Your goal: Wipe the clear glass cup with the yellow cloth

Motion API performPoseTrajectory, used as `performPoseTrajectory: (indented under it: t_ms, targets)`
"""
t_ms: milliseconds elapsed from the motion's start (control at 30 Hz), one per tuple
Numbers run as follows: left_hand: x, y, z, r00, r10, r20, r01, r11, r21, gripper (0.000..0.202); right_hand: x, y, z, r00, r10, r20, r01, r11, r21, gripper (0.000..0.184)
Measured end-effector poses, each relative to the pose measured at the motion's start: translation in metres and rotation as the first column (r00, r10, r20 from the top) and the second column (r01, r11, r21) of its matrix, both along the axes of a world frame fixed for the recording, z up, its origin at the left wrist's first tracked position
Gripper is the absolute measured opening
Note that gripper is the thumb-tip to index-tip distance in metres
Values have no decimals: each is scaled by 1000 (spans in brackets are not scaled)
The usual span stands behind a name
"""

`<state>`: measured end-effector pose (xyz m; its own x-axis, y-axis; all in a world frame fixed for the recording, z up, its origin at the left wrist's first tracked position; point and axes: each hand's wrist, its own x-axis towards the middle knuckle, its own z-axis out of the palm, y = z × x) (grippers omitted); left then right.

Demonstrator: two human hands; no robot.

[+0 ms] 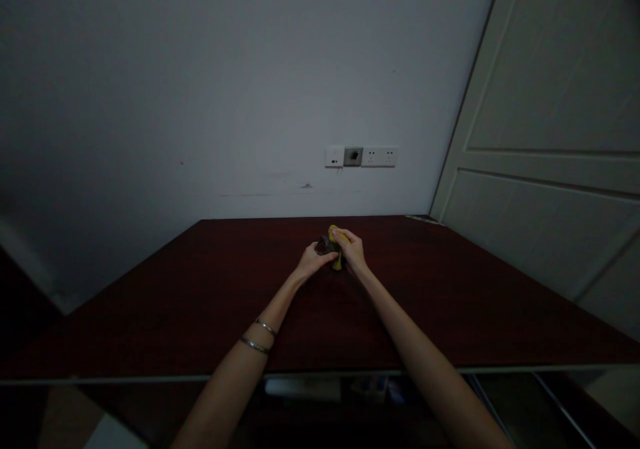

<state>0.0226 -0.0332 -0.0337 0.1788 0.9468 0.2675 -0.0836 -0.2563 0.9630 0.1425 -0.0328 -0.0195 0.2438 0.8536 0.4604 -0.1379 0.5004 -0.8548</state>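
Observation:
My left hand (pixel 313 259) is closed round a small dark, glossy object (pixel 327 244) above the far half of the table; its kind is too dim to make out. A bracelet and another band circle my left forearm. Close beside it, my right hand (pixel 353 249) pinches a yellow cloth (pixel 337 263), which lies against the dark object and hangs down between both hands. My thumb and fingers cover part of the cloth, and the left hand hides part of the dark object.
The dark red table (pixel 220 282) reaches back to a pale wall (pixel 250 89). Sockets (pixel 379 157) sit on that wall above the table's far edge. A panelled door (pixel 545 122) stands at the right. Below the near edge, a shelf holds dim items, including a pale one (pixel 303 388).

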Motion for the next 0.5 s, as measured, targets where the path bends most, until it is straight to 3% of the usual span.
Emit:
performPoseTrajectory:
  t_ms: [133, 233, 400, 500]
  targets:
    - [-2, 1, 2, 1000, 23, -7, -23, 1000, 0, 40, -1, -10, 7, 981, 56, 185, -85, 985, 150, 17]
    - [-3, 2, 4, 995, 57, -76, -55, 998, 40, 40, 1, -13, 11, 965, 75, 252, -126, 973, 192, 15]
    - [-4, -1, 5, 974, 124, -190, -106, 989, 103, 52, 2, -2, 5, 997, 23, 75, -25, 1000, 19, 28]
    - [-3, -3, 4, 981, 78, -178, -64, 994, 83, 50, 3, 3, 1, 997, 64, -42, -67, 996, -67, 32]
